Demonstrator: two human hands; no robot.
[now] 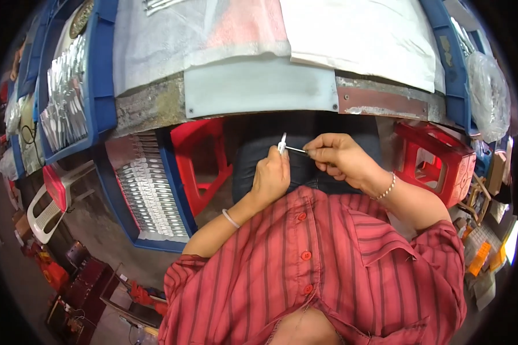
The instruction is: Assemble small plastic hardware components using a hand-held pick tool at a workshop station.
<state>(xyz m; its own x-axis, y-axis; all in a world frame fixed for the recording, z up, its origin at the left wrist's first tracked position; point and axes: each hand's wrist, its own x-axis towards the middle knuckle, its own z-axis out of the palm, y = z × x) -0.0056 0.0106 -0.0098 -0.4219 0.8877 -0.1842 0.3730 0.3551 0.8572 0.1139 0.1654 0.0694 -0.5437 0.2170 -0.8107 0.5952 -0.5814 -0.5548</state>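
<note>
My left hand (271,176) is closed round a small silver-white metal piece (282,142), whose narrow end sticks up above the thumb. From the right, my right hand (347,161) pinches a thin dark rod-like tool (295,149) between thumb and fingers. The tool's tip meets the metal piece or lies right beside it; I cannot tell which. Both hands are over my lap, just below the table edge. What the left fingers cover of the piece is hidden.
A blue tray (179,192) at my left holds rows of shiny metal pieces. Another blue bin (102,69) with similar pieces stands above it. Cloth (362,37) covers the table (259,89). Red stools (434,161) flank my legs; a plastic bag (488,95) hangs at the right.
</note>
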